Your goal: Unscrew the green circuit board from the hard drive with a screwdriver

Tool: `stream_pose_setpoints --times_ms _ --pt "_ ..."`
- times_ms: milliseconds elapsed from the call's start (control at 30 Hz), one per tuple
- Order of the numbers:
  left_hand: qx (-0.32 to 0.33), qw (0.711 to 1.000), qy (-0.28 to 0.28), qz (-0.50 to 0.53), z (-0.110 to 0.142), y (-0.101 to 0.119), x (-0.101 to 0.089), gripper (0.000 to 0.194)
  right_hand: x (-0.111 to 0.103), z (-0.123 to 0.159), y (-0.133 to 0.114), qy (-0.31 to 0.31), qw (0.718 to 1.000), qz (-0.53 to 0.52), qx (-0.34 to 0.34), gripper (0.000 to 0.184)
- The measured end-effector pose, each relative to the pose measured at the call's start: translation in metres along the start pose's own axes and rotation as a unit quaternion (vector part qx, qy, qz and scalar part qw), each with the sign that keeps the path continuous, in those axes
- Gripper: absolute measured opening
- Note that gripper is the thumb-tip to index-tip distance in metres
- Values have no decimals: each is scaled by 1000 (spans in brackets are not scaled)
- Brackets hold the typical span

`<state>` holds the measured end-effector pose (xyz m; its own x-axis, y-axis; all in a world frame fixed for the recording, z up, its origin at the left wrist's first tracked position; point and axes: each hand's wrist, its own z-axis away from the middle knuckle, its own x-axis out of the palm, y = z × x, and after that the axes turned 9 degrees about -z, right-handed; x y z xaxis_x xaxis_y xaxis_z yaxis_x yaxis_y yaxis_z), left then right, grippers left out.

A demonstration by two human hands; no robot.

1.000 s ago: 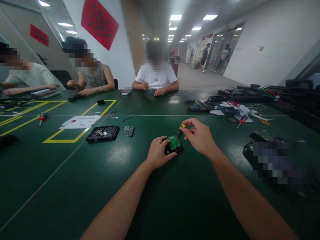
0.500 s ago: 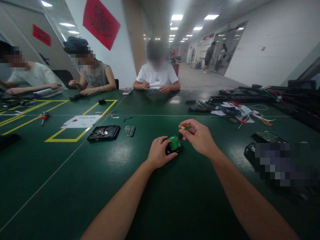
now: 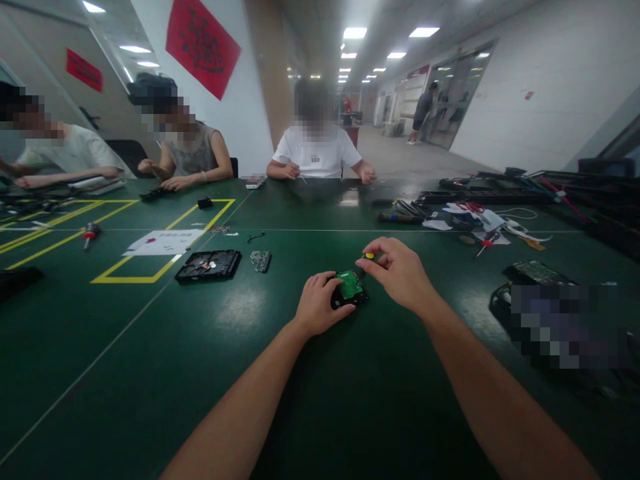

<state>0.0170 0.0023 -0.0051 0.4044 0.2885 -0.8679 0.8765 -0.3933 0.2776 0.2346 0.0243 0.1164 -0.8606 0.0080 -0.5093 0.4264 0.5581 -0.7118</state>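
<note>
A small black hard drive with a green circuit board (image 3: pixel 351 285) facing up lies flat on the green table. My left hand (image 3: pixel 317 305) grips it from the left, with fingers over its far edge and thumb along its near edge. Between the fingertips and thumb of my right hand (image 3: pixel 403 273) is a small screwdriver with a yellow end cap (image 3: pixel 369 256). It slants down toward the board's right side; I cannot tell whether its tip touches a screw. To the left lie an opened black drive casing (image 3: pixel 209 267) and a loose circuit board (image 3: pixel 261 261).
A paper sheet (image 3: pixel 163 243) and a red-handled screwdriver (image 3: pixel 90 233) lie at the left. Cables and papers (image 3: pixel 473 218), plus another screwdriver (image 3: pixel 486 244), are at the back right. Nearer right sits a dark device pile (image 3: pixel 535 272). Several people sit across the table.
My right hand and the screwdriver have shifted very slightly; my left hand stays on the drive. The person opposite has moved one hand outward to the right. One distant walker has gone from sight.
</note>
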Motion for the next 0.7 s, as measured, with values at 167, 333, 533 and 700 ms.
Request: stream_pose_setpoints --times_ms 167,333,533,700 --pt "3 1000 7 -2 1 1 0 64 0 3 -4 -74 993 -89 -4 22" --pt "2 1000 0 1 0 1 -1 64 3 6 -9 -137 983 -118 8 35" --pt "2 1000 -3 2 0 1 -2 64 4 5 -8 -93 994 -60 -22 28" --pt "0 1000 -2 -3 0 1 -2 65 0 4 -10 -88 995 -19 -49 16"
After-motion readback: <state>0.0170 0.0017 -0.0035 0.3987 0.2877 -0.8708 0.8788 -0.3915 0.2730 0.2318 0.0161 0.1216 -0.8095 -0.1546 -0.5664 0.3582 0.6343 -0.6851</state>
